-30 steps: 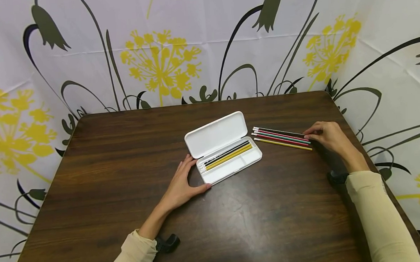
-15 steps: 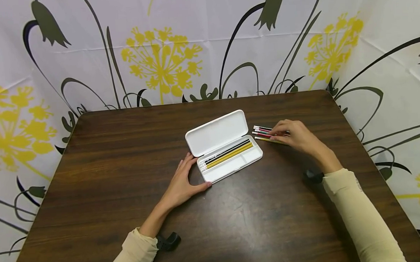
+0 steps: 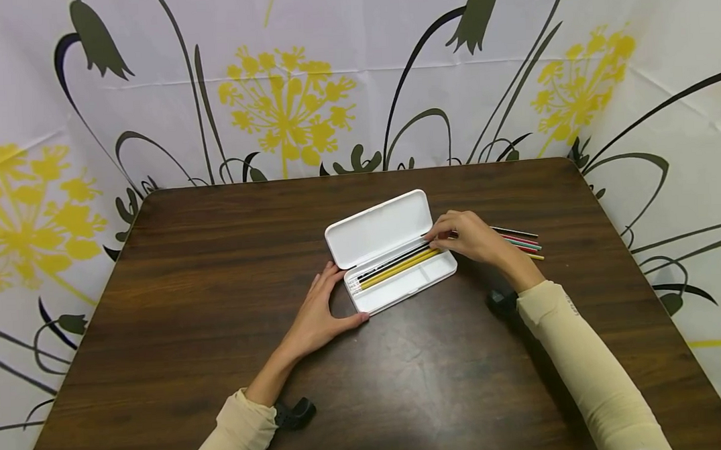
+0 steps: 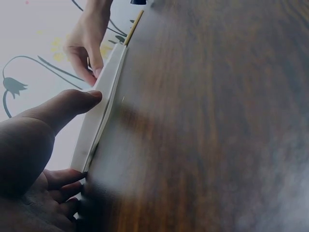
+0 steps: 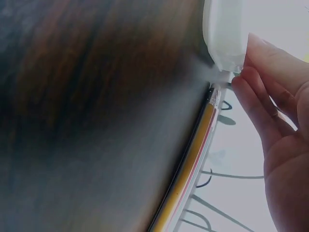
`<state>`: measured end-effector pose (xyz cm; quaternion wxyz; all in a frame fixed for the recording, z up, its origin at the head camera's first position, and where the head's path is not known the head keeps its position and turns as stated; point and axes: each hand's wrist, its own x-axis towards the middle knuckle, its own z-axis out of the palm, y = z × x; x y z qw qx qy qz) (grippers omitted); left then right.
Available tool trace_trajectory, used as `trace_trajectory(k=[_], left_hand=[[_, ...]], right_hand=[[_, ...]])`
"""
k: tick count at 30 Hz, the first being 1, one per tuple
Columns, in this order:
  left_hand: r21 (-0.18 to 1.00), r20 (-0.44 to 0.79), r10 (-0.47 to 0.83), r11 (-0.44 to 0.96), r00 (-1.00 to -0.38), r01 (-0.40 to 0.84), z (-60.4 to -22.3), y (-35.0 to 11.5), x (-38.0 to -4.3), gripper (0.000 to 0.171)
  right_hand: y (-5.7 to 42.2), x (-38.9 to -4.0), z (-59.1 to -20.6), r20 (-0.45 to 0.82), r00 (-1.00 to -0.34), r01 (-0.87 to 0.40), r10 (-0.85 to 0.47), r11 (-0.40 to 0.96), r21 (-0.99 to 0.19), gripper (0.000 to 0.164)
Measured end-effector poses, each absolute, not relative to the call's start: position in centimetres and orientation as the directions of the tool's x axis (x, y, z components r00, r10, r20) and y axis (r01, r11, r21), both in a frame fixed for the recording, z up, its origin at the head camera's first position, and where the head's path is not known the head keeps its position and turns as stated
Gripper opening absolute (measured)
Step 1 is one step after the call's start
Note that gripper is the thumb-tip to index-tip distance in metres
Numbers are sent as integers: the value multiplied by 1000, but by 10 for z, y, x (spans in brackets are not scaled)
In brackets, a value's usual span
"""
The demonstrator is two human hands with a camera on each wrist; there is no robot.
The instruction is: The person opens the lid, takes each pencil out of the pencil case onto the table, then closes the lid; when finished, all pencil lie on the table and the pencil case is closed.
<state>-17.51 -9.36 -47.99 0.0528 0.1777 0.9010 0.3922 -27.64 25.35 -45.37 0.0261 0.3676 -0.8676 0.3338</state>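
Note:
A white pencil case [image 3: 379, 232] lies open at mid-table, its lid tipped back. Black pencils [image 3: 394, 263] and yellow pencils [image 3: 397, 270] lie inside it, eraser ends to the left. My left hand [image 3: 319, 315] grips the case's left end, thumb on the front edge and fingers round the back corner; the left wrist view shows that thumb [image 4: 82, 101] against the wall. My right hand [image 3: 472, 239] is bent over the case's right end, fingertips at the pencils' tips. I cannot tell whether it pinches one. Under that hand runs a row of loose pencils [image 3: 521, 239].
The dark wooden table [image 3: 216, 245] reaches a patterned cloth [image 3: 354, 84] at the back. In the right wrist view the loose pencils [image 5: 188, 159] lie close beside the end of the case. A black wrist strap [image 3: 293, 414] is on the left wrist.
My right hand has moved left from the loose pencils' far ends, across them, to the right end of the case. My left hand keeps its hold on the case.

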Motion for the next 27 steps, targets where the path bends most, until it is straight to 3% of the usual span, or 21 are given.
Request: trace_trajectory(k=[6, 17, 27], left_hand=[[723, 49, 364, 630, -930, 285, -480, -95, -174, 93], [724, 44, 361, 632, -932, 278, -479, -95, -175, 94], [722, 68, 376, 621, -924, 306, -480, -94, -175, 92]], right_hand=[[250, -276, -450, 248, -719, -666, -649, 541, -513, 21], [232, -273, -436, 107, -706, -696, -700, 658, -288, 20], [236, -273, -442, 175, -679, -728, -713, 621, -292, 16]])
